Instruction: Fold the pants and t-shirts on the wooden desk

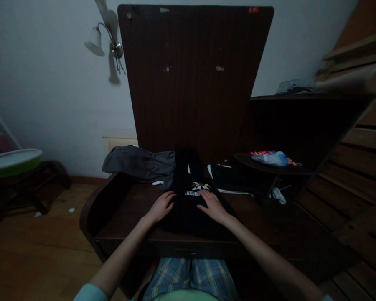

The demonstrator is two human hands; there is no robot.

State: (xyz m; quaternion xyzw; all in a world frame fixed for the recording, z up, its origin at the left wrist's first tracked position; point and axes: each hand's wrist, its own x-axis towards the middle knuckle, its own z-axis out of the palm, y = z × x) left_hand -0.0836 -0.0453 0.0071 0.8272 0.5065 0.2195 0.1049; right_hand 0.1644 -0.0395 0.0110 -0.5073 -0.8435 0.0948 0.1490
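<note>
A black printed garment point(188, 217) lies lengthwise on the dark wooden desk point(122, 209), its far end reaching the upright back panel. Pale lettering and a yellow-white print show on its upper face. My left hand point(163, 205) rests at the garment's left edge, fingers stretched out and holding nothing. On the print lies my right hand point(213, 207), palm down with the fingers spread. Left of the garment is a crumpled grey cloth point(144, 163), touching it and draped over the desk's raised side. A folded black-and-white garment point(230, 177) sits to the right.
The tall brown panel point(194, 75) stands behind the desk. At right, a corner shelf point(301, 170) bears a blue-white plastic bag point(271, 159). A wall lamp point(95, 42) hangs upper left. A green basin point(15, 163) rests on a low dark stand at far left.
</note>
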